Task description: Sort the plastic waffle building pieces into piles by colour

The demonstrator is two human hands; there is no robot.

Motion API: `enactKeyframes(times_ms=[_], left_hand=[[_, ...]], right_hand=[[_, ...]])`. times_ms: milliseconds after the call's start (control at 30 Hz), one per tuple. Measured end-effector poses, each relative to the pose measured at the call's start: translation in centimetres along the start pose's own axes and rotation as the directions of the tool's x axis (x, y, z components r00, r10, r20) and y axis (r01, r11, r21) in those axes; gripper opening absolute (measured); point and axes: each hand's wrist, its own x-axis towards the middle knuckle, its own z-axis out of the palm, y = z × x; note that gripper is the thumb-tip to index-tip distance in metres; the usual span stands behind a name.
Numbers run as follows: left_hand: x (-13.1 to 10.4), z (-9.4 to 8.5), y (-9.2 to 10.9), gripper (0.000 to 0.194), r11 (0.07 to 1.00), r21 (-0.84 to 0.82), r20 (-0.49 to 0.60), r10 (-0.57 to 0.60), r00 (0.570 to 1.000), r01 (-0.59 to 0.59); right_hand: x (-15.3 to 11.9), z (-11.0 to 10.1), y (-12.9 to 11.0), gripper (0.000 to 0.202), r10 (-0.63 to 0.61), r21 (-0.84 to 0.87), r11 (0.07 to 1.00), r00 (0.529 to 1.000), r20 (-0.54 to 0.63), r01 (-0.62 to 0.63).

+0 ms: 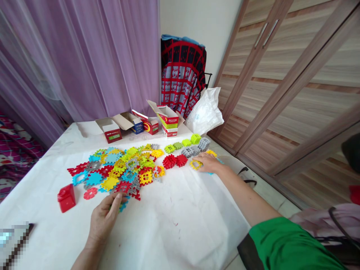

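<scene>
1. The left hand [105, 213] is at the near edge of the pile [119, 165]; its thumb lies close to its fingers, over a blue piece [125, 204] that shows just past the fingertips; I cannot tell whether the grip is clamped on that piece.
2. The right hand [207, 163] reaches far across the table [168, 228], palm down; its fingertips touch a yellow piece [196, 164], a notched frame lying just right of the red stacks [170, 161]; the hand hides part of it, so I cannot tell whether the fingers are closed on it.
3. More yellow [212, 153] shows just beyond the right hand; bits of blue show beside and below it.
4. The pile is loose and mixed: red, blue, yellow, green and grey notched pieces, overlapping, left of the stacks.
5. The 2 red stacks stand side by side, touching or nearly so; grey stacks [188, 152] are behind them, with green stacks [196, 139] along the back.
6. A red block [66, 198] is at the left, with a red disc [90, 193] between it and the pile.
7. Open boxes [113, 135] line the far edge; a white bag [206, 112] is at their right; a green sleeve [287, 243] covers the right upper arm.
</scene>
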Motion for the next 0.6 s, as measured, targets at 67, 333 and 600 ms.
enactKeyframes(times_ms=[67, 333, 600], left_hand=[[0.0, 0.0, -0.1, 0.054, 1.000, 0.007, 0.000, -0.005, 1.000, 0.005], [0.0, -0.1, -0.3, 0.050, 0.999, 0.019, 0.017, 0.025, 1.000, -0.025], [-0.2, 0.2, -0.4, 0.047, 1.000, 0.006, -0.060, 0.030, 0.998, -0.030]], right_hand=[[0.1, 0.1, -0.5, 0.057, 0.005, -0.001, 1.000, 1.000, 0.006, -0.005], [-1.3, -0.8, -0.9, 0.055, 0.017, 0.046, 0.999, 0.998, -0.054, -0.014], [-3.3, 1.1, -8.9, 0.023, -0.073, 0.355, 0.917, 0.951, -0.302, 0.183]])
